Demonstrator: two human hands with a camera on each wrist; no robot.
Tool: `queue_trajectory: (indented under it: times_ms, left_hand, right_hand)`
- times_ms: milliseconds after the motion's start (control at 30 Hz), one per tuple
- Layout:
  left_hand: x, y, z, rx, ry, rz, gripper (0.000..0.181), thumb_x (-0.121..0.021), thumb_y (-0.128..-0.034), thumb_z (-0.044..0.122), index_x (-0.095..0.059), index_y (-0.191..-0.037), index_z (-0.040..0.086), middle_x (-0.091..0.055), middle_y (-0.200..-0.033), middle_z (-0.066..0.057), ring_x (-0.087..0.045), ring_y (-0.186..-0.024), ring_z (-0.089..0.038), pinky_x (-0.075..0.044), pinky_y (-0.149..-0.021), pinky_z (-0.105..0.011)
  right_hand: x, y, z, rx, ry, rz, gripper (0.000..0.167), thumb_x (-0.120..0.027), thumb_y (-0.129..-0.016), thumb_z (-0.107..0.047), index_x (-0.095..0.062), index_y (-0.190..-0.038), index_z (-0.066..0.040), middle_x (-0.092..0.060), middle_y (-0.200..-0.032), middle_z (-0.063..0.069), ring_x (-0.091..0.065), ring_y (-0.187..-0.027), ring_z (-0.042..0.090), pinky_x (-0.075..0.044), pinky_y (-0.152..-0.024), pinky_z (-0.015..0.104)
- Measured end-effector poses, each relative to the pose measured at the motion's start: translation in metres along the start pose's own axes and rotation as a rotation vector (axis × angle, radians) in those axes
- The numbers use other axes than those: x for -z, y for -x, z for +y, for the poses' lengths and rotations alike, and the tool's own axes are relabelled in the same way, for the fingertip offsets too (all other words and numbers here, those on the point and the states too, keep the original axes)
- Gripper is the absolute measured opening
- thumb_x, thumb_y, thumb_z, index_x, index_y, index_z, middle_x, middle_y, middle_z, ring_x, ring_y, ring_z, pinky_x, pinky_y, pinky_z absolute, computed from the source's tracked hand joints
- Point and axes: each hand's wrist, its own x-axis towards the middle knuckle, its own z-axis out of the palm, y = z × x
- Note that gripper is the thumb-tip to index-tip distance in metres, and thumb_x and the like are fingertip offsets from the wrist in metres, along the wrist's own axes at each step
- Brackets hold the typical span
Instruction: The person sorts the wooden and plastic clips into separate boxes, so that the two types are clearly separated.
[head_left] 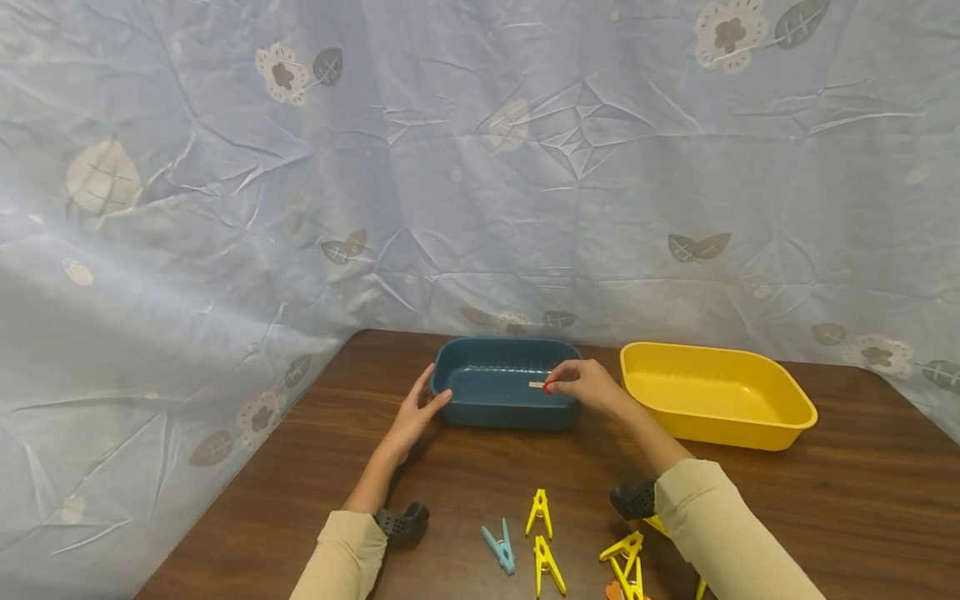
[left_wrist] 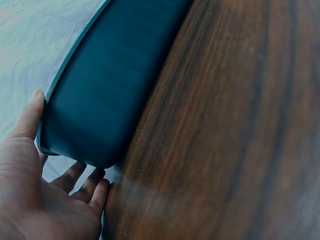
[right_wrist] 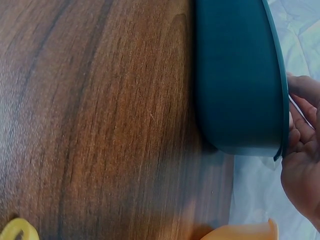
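A dark blue rectangular tub [head_left: 506,417] stands near the back of the table. My left hand [head_left: 411,418] rests against its left end, the thumb at the rim and the fingers fairly straight along the outside. Over the tub's right part, my right hand [head_left: 588,385] pinches a small pale peg [head_left: 536,385] with a red end between thumb and fingertips. In the right wrist view, the tub wall [right_wrist: 242,80] hides the peg and part of the hand. The left wrist view shows the left fingers [left_wrist: 89,185] at the tub's end.
A yellow tub [head_left: 720,427] stands to the right. In front lie a light blue clothespin [head_left: 500,548], several yellow clothespins [head_left: 547,567] and a small orange piece [head_left: 613,591], partly cut off by the frame. Patterned cloth [head_left: 480,208] hangs behind the wooden table [head_left: 465,467].
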Motion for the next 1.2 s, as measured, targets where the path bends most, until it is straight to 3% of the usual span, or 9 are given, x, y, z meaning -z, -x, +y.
queue_trajectory:
  times_ms: [1000,1200]
  left_hand:
    - [-0.0009,-0.0012,0.0010,-0.002,-0.016,0.005,0.070,-0.058,-0.0917,0.027,-0.017,-0.148,0.014,-0.019,-0.145,-0.026,-0.021,-0.130,-0.042,-0.023,-0.102,-0.053]
    - [-0.0010,0.0005,0.0001,0.001,-0.016,0.014,0.070,-0.058,-0.0916,0.027,-0.018,-0.148,0.014,-0.021,-0.145,-0.025,-0.022,-0.130,-0.042,-0.023,-0.102,-0.052]
  right_hand:
    - [0.0015,-0.0013,0.0023,-0.038,-0.044,0.007,0.011,-0.068,-0.084,-0.014,-0.068,-0.090,-0.006,-0.066,-0.085,0.002,-0.057,-0.088,0.022,-0.046,-0.076,0.038]
    - [-0.0012,-0.0008,0.0035,-0.013,-0.044,0.005,0.012,-0.069,-0.083,-0.015,-0.069,-0.090,-0.005,-0.067,-0.084,0.002,-0.058,-0.087,0.023,-0.046,-0.077,0.039]
